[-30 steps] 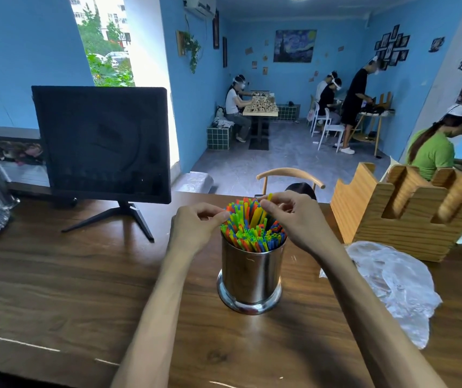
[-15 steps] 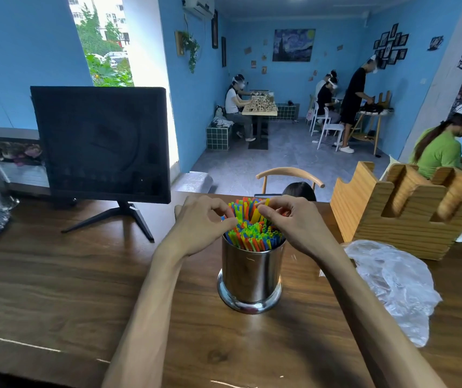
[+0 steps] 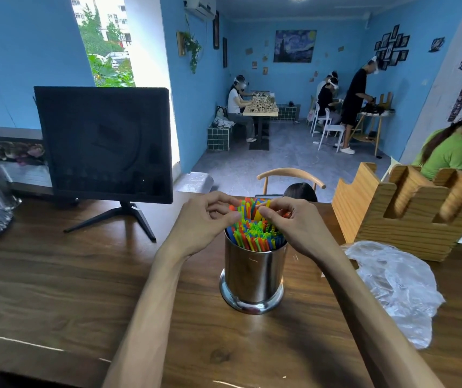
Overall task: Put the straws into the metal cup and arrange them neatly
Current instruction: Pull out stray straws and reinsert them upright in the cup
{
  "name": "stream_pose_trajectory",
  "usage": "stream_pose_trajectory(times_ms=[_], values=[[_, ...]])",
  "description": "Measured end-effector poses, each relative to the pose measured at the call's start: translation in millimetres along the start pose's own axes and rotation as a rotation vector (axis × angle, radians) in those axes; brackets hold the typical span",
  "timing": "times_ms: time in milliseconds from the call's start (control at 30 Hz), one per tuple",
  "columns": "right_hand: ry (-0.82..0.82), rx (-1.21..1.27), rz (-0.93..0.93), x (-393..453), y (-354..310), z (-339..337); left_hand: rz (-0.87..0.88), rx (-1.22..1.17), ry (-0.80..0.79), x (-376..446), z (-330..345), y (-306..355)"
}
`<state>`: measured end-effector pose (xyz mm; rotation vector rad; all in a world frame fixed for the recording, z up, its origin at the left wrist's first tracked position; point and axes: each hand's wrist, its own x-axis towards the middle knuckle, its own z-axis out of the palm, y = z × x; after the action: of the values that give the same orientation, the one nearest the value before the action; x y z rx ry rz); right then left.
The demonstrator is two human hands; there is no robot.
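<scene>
Steel gleams on the metal cup (image 3: pixel 253 273), which I see standing upright on the wooden table (image 3: pixel 56 275), nearer its far edge than the near one. The straws (image 3: pixel 255 232), many-coloured, stand packed inside it with their tops above the rim. My left hand (image 3: pixel 200 222) and right hand (image 3: pixel 298 224) are close together over the cup, each with fingertips curled in and pinching at the straw tops. Toward the table's right edge lies a crumpled plastic bag (image 3: pixel 395 287), with a wooden holder (image 3: pixel 412 208) beyond it; a dark monitor (image 3: pixel 103 144) stands at the far left.
</scene>
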<state>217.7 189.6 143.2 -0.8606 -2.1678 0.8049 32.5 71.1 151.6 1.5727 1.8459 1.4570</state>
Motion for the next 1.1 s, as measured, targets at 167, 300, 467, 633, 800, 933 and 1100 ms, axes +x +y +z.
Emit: stream_pose_trajectory(times_ms=[167, 300, 467, 633, 800, 933, 1100], values=[[-0.012, 0.015, -0.021, -3.3, -5.5, -2.1, 0.162, 0.008, 0.244, -1.6, -5.2, 17.5], [-0.008, 0.073, -0.035, -4.4, -9.8, -3.3, 0.315, -0.209, 0.479, -2.6, -16.8, 41.8], [0.080, 0.186, -0.059, -4.5, -15.6, -2.3, 0.363, -0.517, 0.564, -13.9, -25.7, 65.4], [0.070, 0.683, 0.046, 0.1, -33.2, -6.0, 0.237, -0.662, 0.314, -22.5, -11.0, 57.3], [0.140, 1.171, 0.181, 11.3, -46.2, -13.0, 0.132, -0.444, 0.043, -17.8, -3.6, 29.0], [0.341, 0.711, 0.034, 16.0, -38.3, -14.9, 0.022, 0.014, 0.183, -12.1, 3.9, 6.6], [0.288, 0.262, -0.113, 14.6, -21.7, -1.4, -0.079, 0.272, 0.115, -8.2, 11.6, -9.2]])
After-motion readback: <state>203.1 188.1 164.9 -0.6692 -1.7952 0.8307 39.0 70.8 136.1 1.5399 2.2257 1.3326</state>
